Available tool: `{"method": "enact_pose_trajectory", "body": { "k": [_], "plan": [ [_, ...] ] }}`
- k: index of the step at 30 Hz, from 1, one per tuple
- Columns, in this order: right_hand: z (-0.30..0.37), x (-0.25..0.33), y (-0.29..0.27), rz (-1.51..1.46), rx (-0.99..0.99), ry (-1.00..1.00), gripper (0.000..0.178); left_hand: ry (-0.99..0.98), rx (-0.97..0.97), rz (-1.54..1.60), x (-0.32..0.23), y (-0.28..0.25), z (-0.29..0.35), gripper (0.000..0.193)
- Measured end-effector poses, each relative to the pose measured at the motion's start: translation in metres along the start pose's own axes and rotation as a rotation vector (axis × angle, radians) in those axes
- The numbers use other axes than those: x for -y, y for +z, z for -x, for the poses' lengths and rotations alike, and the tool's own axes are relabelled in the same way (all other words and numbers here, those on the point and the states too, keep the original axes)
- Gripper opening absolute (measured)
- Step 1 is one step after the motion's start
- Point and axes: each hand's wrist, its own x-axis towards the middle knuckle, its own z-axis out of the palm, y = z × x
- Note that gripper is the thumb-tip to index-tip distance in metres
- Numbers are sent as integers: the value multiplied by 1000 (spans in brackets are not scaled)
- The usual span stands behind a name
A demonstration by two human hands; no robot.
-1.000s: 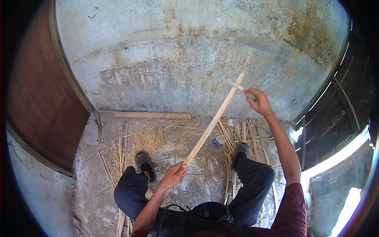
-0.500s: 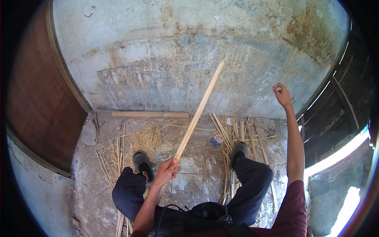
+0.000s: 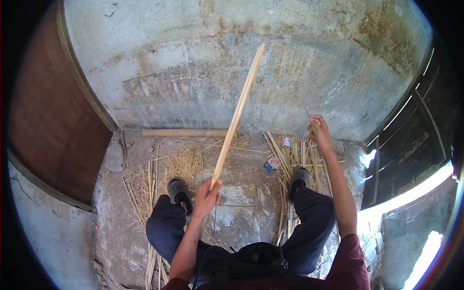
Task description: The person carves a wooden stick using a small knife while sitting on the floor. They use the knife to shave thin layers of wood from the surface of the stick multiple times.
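My left hand (image 3: 206,199) is closed around the lower end of a long, pale bamboo strip (image 3: 236,116). The strip slants up and away, its narrow far end standing in front of the wall. Off to the right, my raised right hand (image 3: 320,133) grips a knife (image 3: 314,129) with a green handle. The thin blade points upward and is faint against the wall. Knife and strip are apart.
A bamboo pole (image 3: 186,132) lies along the foot of the stained wall (image 3: 188,67). Pale shavings (image 3: 184,163) and split strips litter the left floor. More strips (image 3: 280,154) lie by my right shoe (image 3: 298,181), near a small blue packet (image 3: 268,167). A brown door (image 3: 53,111) stands left.
My right hand has come down and leftward, closer to the strip, and the knife now shows. The strip's far end has risen and swung left; my left hand has shifted slightly up.
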Motion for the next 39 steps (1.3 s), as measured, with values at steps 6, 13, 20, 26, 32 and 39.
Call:
{"method": "enact_pose_trajectory", "body": {
  "k": [6, 13, 20, 26, 32, 39],
  "plan": [
    [55, -21, 78, 532, -14, -690, 22, 43, 56, 20, -14, 26, -21, 40],
    [116, -28, 129, 635, 329, -710, 23, 57, 177, 96, -16, 44, -22, 39],
    [126, -48, 143, 642, 486, -979, 35, -74, 340, 264, -13, 45, -21, 48],
    [128, -54, 145, 690, 509, -996, 36, -25, 312, 150, -26, 50, -18, 53],
    [131, -61, 150, 636, 529, -1025, 32, 21, 265, 61, -8, 54, -21, 48],
    [128, -65, 149, 713, 502, -1038, 26, 247, 48, -414, 4, 64, -21, 43]
  ]
}}
